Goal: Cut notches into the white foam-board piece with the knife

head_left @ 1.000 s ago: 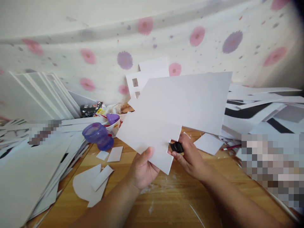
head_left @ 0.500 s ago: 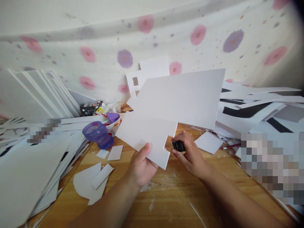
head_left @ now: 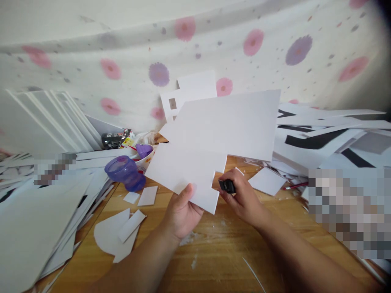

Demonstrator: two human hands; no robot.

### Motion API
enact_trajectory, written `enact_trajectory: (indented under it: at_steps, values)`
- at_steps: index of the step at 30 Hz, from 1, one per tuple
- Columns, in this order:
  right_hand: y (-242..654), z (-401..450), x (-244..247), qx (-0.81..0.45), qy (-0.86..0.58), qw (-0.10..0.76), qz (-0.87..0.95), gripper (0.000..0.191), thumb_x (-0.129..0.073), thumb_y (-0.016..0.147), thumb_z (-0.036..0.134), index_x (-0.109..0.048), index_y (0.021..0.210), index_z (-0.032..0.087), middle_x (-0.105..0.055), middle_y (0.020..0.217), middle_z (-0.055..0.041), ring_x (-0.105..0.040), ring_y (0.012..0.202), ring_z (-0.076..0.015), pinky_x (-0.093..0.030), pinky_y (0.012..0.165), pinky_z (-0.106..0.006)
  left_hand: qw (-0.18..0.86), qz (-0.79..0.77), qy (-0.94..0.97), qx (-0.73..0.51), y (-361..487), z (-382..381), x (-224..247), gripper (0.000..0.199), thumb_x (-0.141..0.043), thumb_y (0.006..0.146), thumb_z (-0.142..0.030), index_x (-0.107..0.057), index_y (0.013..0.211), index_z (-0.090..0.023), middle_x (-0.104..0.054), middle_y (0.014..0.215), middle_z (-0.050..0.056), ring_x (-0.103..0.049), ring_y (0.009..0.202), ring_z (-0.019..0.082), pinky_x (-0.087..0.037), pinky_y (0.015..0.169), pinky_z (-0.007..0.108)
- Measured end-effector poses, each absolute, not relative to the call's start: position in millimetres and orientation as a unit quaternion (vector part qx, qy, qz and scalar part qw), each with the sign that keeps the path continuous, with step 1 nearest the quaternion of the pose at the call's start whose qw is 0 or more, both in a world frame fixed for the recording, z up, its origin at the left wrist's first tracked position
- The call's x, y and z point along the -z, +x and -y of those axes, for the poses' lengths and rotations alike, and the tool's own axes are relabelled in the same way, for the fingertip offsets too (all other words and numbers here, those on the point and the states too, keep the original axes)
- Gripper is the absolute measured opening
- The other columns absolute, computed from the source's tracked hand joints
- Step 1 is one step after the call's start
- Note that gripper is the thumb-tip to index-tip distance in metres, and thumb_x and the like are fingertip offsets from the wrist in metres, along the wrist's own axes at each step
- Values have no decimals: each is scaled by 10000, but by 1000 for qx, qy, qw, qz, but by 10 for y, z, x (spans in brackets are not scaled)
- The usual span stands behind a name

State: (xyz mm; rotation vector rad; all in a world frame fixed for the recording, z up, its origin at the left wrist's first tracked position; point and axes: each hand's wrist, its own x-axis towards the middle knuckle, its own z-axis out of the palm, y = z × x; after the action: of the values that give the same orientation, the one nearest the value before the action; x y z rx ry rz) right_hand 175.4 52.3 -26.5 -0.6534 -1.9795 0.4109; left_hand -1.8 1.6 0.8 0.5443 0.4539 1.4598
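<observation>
Just below the centre of the frame, a person's left hand (head_left: 185,215) pinched a notched white board (head_left: 195,173), thumb on top and fingers tucked beneath, while the right hand (head_left: 244,199) curled firmly around a black tool (head_left: 228,186), apparently a cutter, its tip just beside the notch in the board's near right edge. The board appeared to be raised off the wooden bench (head_left: 220,256) (whether the broad panel behind it was part of the same sheet could not be told). With seemingly nothing firm under the notch, a hard push might have made the tool skid across the surface toward the left thumb, and the narrow tab at the near corner could have bent or snapped under uneven pressure. A loose pinch might also have let the sheet swivel, spoiling a straight edge. As for lettering, none could be made out: a dark packet (head_left: 110,141) and a wrapper with a yellow patch (head_left: 127,141), left of centre, bore marks too small to read, and the patterned bowl (head_left: 143,164) behind a purple cup (head_left: 125,174) showed only orange-red decoration. No maker's name was legible on the tool.
</observation>
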Motion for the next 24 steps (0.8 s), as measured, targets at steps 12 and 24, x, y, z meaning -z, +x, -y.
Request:
enact_trajectory:
  at_steps: [12,24]
  values:
    - [1774,-518,249,-303,-265,452,796,160,-534,906,140,-593,1030,223,-683,955,-43,-637,857,-174,-508,763,-324,617,-265,311,-673,-40,-14,-57,630,-822,757,-229,-567,1327,-311,-744,1107,15,-712,972,202,-570,881,320]
    - [1796,-516,192,-274,-249,452,812,142,-531,836,102,-597,896,212,-677,811,-16,-626,715,-144,-494,639,-266,626,-273,355,-638,-28,13,-72,555,-807,767,-289,-604,1282,-251,-750,1065,58,-705,1017,281,-537,960,437]
